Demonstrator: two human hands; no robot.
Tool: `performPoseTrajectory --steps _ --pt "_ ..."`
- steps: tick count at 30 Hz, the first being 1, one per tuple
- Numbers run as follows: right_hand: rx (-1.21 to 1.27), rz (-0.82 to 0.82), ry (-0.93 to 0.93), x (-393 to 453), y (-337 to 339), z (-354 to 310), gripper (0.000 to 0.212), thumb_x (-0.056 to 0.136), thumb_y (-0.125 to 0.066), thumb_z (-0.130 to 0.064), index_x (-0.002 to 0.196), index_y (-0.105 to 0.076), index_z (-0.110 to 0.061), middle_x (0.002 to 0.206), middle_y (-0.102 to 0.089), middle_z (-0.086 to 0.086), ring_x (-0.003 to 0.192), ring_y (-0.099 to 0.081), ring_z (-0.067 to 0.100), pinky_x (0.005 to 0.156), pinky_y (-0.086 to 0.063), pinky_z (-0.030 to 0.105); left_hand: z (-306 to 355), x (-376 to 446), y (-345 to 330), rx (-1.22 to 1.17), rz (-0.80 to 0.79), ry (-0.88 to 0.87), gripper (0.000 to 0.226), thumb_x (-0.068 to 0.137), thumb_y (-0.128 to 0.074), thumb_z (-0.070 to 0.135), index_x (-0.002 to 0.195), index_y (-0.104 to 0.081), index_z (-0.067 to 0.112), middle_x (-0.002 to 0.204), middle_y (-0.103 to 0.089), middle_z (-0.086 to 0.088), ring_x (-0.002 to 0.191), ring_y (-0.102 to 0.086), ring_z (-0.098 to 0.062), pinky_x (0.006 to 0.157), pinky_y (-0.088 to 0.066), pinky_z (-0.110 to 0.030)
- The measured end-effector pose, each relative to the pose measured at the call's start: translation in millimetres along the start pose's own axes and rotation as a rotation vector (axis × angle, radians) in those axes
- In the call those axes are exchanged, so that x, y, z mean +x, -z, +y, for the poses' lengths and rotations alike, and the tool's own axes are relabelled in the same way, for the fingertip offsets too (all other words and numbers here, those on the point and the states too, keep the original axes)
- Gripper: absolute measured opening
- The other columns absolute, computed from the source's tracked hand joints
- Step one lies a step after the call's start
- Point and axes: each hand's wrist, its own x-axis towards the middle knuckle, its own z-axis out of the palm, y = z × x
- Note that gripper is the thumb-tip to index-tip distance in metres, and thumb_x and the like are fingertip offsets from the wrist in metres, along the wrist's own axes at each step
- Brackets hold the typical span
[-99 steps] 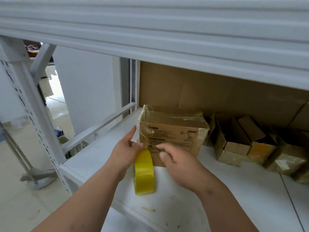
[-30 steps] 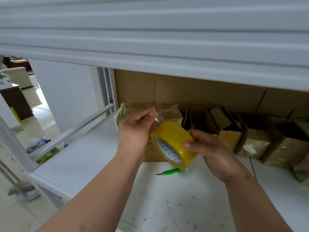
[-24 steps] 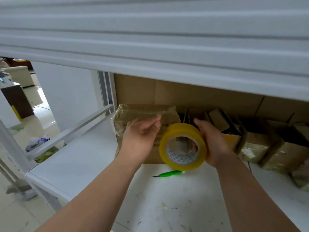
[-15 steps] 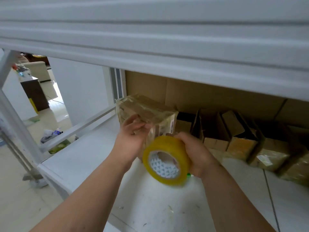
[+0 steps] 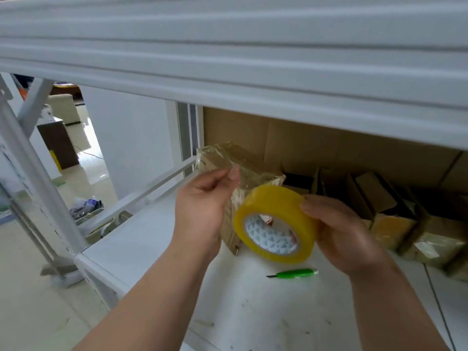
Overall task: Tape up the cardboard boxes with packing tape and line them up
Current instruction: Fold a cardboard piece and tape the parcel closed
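Tape roll held on edge in right hand grip, core facing viewer, just right of taped box near shelf left edge; left hand nearer box, pinching free tape end.

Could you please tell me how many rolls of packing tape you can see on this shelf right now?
1. The yellow tape roll is held in the right hand, in front of the wrapped box. Others may be hidden behind the boxes.
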Motion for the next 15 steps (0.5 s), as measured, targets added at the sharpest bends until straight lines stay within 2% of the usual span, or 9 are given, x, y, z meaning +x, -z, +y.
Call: performPoseTrajectory --steps 1,3,7,8,9,11,13,15 --pt "-0.028 -0.058 0.009 -1.7 4.4 -3.1 0.078 0.042 -0.092 -0.050 0.093 -0.069 0.004 0.091 -0.067 0.021 0.092 -0.062 0.036 0.080 -0.048 0.041 2.5 0.3 -4.8 -0.045 0.023 0.018 0.009 0.082 -0.074 0.011 0.082 -0.078 0.020 0.074 -0.072 0.005 0.071 -0.064 -0.008 0.073 -0.051 -0.023" --pt "-0.097 -0.144 0.043 -3.9 8.5 -10.3 0.079 0.047 -0.090 -0.054 0.091 -0.064 0.006 0.088 -0.063 0.023 0.086 -0.059 0.033 0.078 -0.044 0.039 4.5 1.8 -11.9 -0.110 0.067 0.031 0.012 0.088 -0.070 0.007 0.083 -0.077 0.016 0.067 -0.067 0.002 0.065 -0.058 -0.012 0.067 -0.050 -0.025" --pt "-0.203 -0.173 0.054 -2.5 13.3 -30.2 0.057 0.056 -0.088 -0.043 0.088 -0.069 0.001 0.081 -0.067 0.016 0.074 -0.064 0.024 0.064 -0.051 0.025 2.2 0.9 -17.8 -0.171 0.185 0.004 0.010 0.090 -0.067 0.003 0.086 -0.073 0.010 0.062 -0.064 0.001 0.058 -0.054 -0.013 0.062 -0.051 -0.025" --pt "-0.260 -0.154 0.045 -1.2 14.9 -35.4 0.052 0.058 -0.087 -0.045 0.088 -0.073 -0.004 0.081 -0.069 0.014 0.073 -0.066 0.021 0.063 -0.052 0.024 3.3 2.4 -16.3 -0.194 0.231 0.000 0.010 0.091 -0.066 0.002 0.086 -0.073 0.009 0.062 -0.064 0.001 0.057 -0.055 -0.012 0.062 -0.052 -0.024" --pt "-0.333 -0.126 0.036 -0.1 16.9 -40.4 0.055 0.055 -0.087 -0.054 0.087 -0.075 -0.011 0.081 -0.071 0.013 0.074 -0.068 0.020 0.065 -0.053 0.026 4.8 4.9 -13.9 -0.217 0.280 -0.001 0.010 0.091 -0.066 0.002 0.087 -0.072 0.009 0.063 -0.065 0.000 0.056 -0.056 -0.012 0.062 -0.053 -0.024" --pt "-0.563 -0.056 0.036 2.7 22.6 -48.2 0.065 0.048 -0.080 -0.075 0.086 -0.076 -0.022 0.084 -0.074 0.011 0.080 -0.071 0.023 0.074 -0.055 0.038 7.7 9.2 -9.3 -0.245 0.359 0.009 0.010 0.090 -0.067 0.001 0.091 -0.072 0.009 0.066 -0.065 -0.002 0.058 -0.057 -0.013 0.066 -0.056 -0.026" --pt "-0.675 0.021 0.012 7.2 20.6 -57.6 0.055 0.056 -0.077 -0.070 0.087 -0.076 -0.025 0.081 -0.074 0.006 0.081 -0.072 0.021 0.075 -0.057 0.037 6.3 8.3 -7.2 -0.266 0.404 0.031 0.023 0.087 -0.067 -0.003 0.107 -0.070 0.010 0.070 -0.063 -0.004 0.062 -0.056 -0.016 0.071 -0.059 -0.028" --pt "-0.666 0.087 -0.059 15.1 18.5 -69.6 0.046 0.061 -0.080 -0.055 0.090 -0.075 -0.019 0.076 -0.073 0.000 0.071 -0.071 0.013 0.062 -0.056 0.024 -0.5 3.8 -7.0 -0.266 0.440 0.055 0.042 0.086 -0.065 -0.007 0.124 -0.064 0.010 0.071 -0.061 -0.006 0.063 -0.055 -0.016 0.077 -0.061 -0.033"
